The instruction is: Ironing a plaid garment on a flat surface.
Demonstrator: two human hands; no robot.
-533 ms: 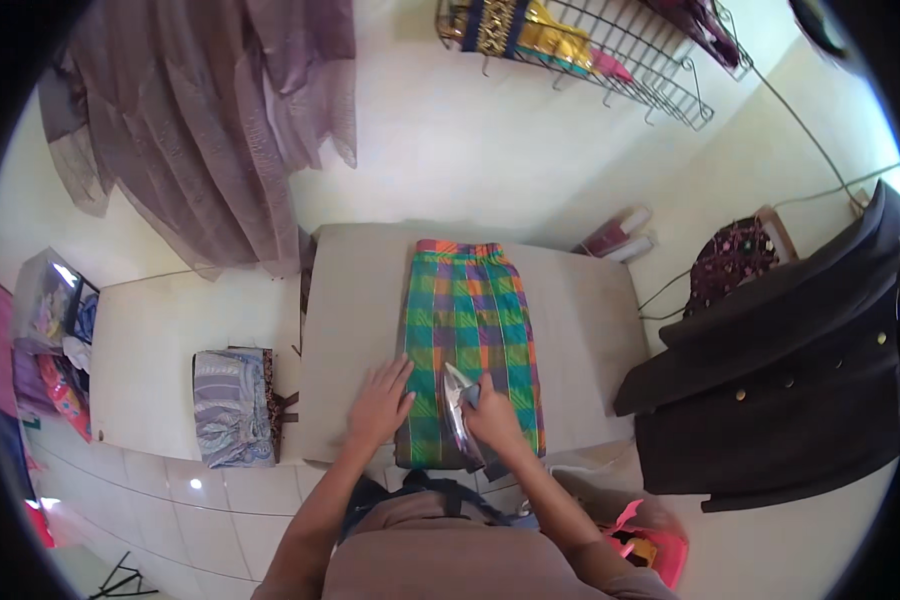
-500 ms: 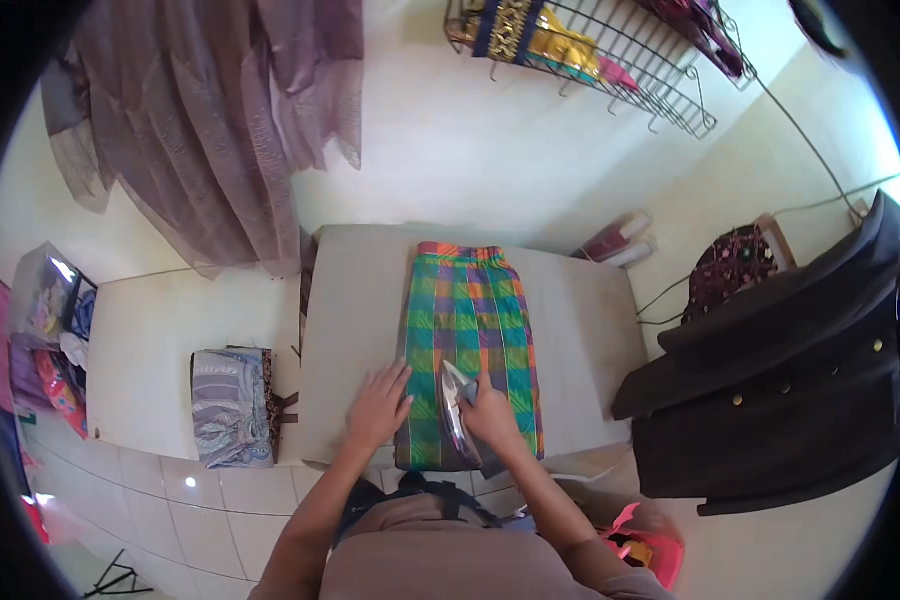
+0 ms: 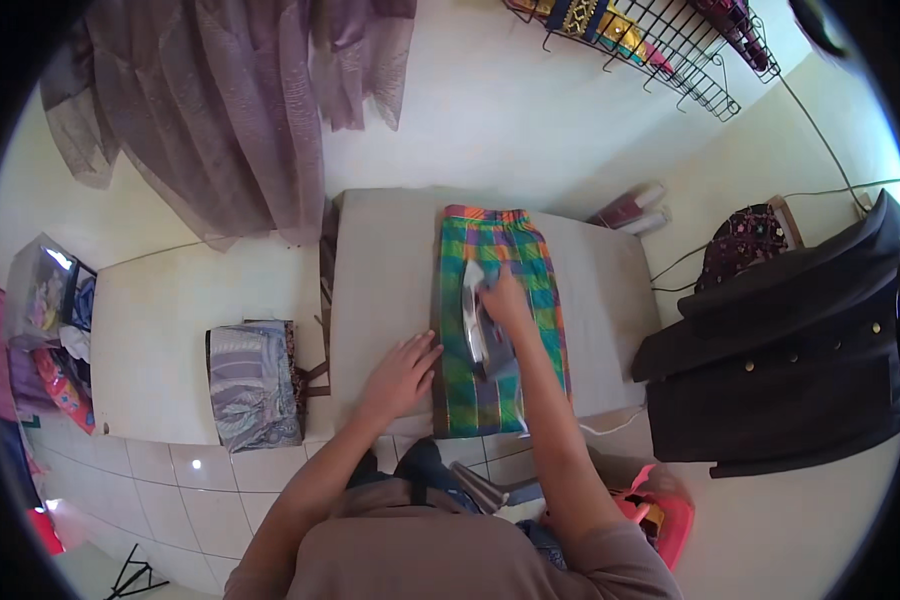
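A checked green, purple and orange garment with a gathered waistband point(image 3: 542, 290) lies lengthwise on a grey padded ironing table point(image 3: 380, 270). My right hand point(image 3: 507, 303) is wrapped round the handle of a clothes iron point(image 3: 473, 320), which rests on the upper middle of the cloth with its tip toward the waistband. My left hand point(image 3: 400, 375) lies flat, fingers stretched out, at the garment's left edge, partly on the table cover. Part of the iron is hidden beneath my right hand and forearm.
Folded patterned clothes point(image 3: 250, 385) sit on a pale table point(image 3: 155, 330) to the left. A dark buttoned jacket point(image 3: 770, 370) hangs at the right, above a pink basket point(image 3: 680, 520). A white cord point(image 3: 615, 428) trails off the table's near right edge.
The iron, in my right hand, has slid up the garment toward the waistband. My left hand stays at the garment's left edge. The whole view has shifted slightly.
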